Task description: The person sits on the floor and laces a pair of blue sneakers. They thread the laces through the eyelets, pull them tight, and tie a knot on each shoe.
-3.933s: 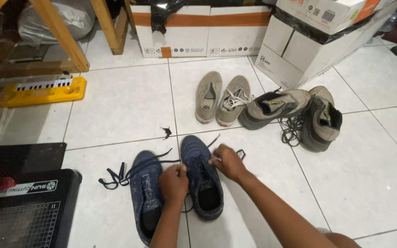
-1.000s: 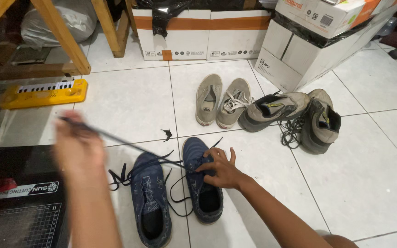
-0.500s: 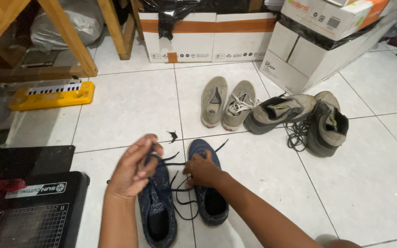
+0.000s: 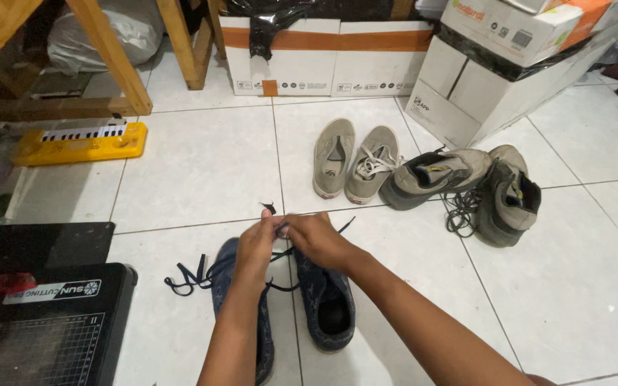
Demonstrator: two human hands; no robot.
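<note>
Two hands met over a pair of dark blue sneakers on a white tiled floor, the left hand (image 4: 255, 246) and the right hand (image 4: 314, 238) touching at the fingertips just above the toe of the right-hand blue sneaker (image 4: 325, 300). The fingers of both hands were drawn narrow, pinched together on the dark blue lace (image 4: 281, 230) between them. The left-hand blue sneaker (image 4: 224, 275) lay just beside its mate, largely covered by the left forearm, and a loose lace (image 4: 191, 275) trailed in loops onto the tile to its left. Farther off, a pair of beige low sneakers (image 4: 352, 166) stood side by side, and to their right two grey high-top shoes (image 4: 466, 182) lay tipped on their sides with a tangle of black lace between them. White cardboard boxes (image 4: 323, 53) lined the far side. A yellow toy keyboard (image 4: 80, 143) lay at far left near wooden legs, and a black cutting mat (image 4: 41, 322) lay at near left.
</note>
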